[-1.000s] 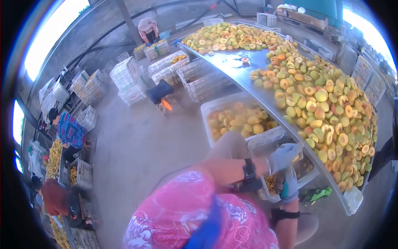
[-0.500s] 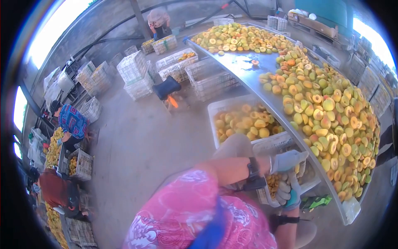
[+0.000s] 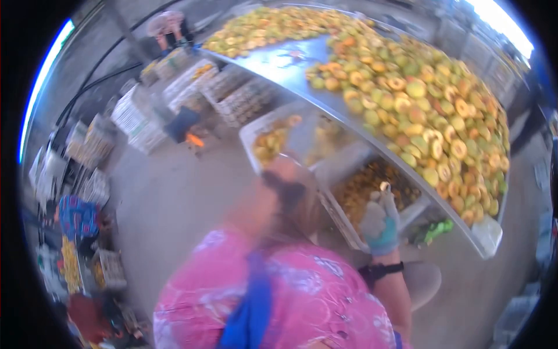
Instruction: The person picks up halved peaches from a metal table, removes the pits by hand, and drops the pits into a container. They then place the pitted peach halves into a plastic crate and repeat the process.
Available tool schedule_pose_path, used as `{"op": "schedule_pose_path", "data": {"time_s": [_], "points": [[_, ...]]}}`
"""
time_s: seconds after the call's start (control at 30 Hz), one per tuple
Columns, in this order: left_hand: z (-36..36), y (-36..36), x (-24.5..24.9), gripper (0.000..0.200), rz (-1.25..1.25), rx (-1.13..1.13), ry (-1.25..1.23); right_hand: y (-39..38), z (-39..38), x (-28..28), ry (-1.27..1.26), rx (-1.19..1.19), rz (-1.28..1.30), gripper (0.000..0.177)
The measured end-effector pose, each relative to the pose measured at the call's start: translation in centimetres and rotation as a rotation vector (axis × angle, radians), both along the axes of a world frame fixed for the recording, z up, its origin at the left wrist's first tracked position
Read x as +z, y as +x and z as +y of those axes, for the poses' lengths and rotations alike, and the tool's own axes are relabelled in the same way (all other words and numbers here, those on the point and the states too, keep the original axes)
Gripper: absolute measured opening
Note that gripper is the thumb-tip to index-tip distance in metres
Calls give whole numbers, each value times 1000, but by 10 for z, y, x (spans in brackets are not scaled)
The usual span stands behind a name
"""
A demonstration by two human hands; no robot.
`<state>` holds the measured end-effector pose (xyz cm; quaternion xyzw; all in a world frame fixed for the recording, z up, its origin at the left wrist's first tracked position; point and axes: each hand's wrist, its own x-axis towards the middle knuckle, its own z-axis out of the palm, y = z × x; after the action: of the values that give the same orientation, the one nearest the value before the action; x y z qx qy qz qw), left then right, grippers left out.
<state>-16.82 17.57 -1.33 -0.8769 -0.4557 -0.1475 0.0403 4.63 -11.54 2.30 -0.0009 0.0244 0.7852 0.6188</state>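
My left hand (image 3: 324, 139) is smeared by motion over a white crate (image 3: 249, 139) that holds halved yellow stone fruit (image 3: 272, 139); its fingers cannot be read. A dark band circles that wrist. My right hand (image 3: 381, 224), in a grey glove with a teal cuff, is closed, and a small pale round-tipped thing (image 3: 385, 186) sticks up from its fingertips. It hovers above the near side of a second crate (image 3: 340, 221) containing small brown pieces (image 3: 372, 180), probably fruit stones. Just beyond, a metal table (image 3: 290, 67) bears a large heap of fruit halves (image 3: 418, 110).
A bright green thing (image 3: 436, 231) lies on the floor near the table's corner. White crates (image 3: 139, 119) and a dark stool (image 3: 183, 123) stand at left. One person (image 3: 165, 26) bends over crates far back; others (image 3: 80, 215) work along the left side.
My hands, together beside the table edge before, are now apart. The left has swung left over the fruit crate. The right stays over the crate of brown pieces. The whole view has shifted.
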Motion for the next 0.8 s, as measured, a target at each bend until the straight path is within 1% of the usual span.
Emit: {"op": "schedule_pose_path", "data": {"time_s": [0.03,0.07,0.1,0.13,0.17,0.2,0.23,0.27,0.3,0.37,0.4,0.43,0.47,0.5,0.53,0.57,0.6,0.67,0.73,0.8], "points": [[6,-3,10,39,-105,-106,429,3,2,-6,-18,-37,-4,41],[-4,12,33,39,-115,-134,414,4,5,-11,-24,-71,-84,40],[-21,24,67,36,-404,-74,92,4,5,-13,-32,-96,-162,39],[-34,35,92,32,-679,-3,-239,2,5,-9,-46,-113,-164,39],[-46,51,101,34,-695,-51,-305,1,6,-1,-57,-125,-215,39],[-33,68,83,34,-698,-64,-312,0,8,5,-65,-136,-267,40],[-11,85,52,35,-497,-220,-61,-1,10,8,-96,-140,-297,38],[0,102,33,36,-292,-369,189,1,11,6,-102,-153,-299,38],[-9,123,37,36,-296,-381,183,2,13,2,-118,-138,-334,37],[-29,162,55,37,-194,-371,-197,3,14,3,-143,-119,-417,33],[-48,166,101,43,-91,-384,-342,5,10,1,-141,-118,-420,33],[-61,160,143,49,12,-364,-462,7,11,-3,-214,-137,-442,30],[-45,188,76,51,77,-409,-68,7,10,-7,-286,-158,-466,27],[-36,202,82,54,85,-186,-280,11,10,-13,-195,-113,-398,26],[-33,204,89,53,126,-106,-340,14,11,-19,-105,-59,-326,26],[-20,211,75,52,128,-58,-315,11,11,-12,-99,-67,-315,28],[-6,211,60,51,130,-22,-300,10,8,-2,-105,-83,-305,30],[-3,199,67,50,60,7,-399,10,8,1,-89,-56,-337,32],[8,204,64,50,43,22,-380,12,9,2,-99,-71,-382,35],[10,206,70,51,178,-9,-500,10,8,1,-95,-86,-369,39]]}}
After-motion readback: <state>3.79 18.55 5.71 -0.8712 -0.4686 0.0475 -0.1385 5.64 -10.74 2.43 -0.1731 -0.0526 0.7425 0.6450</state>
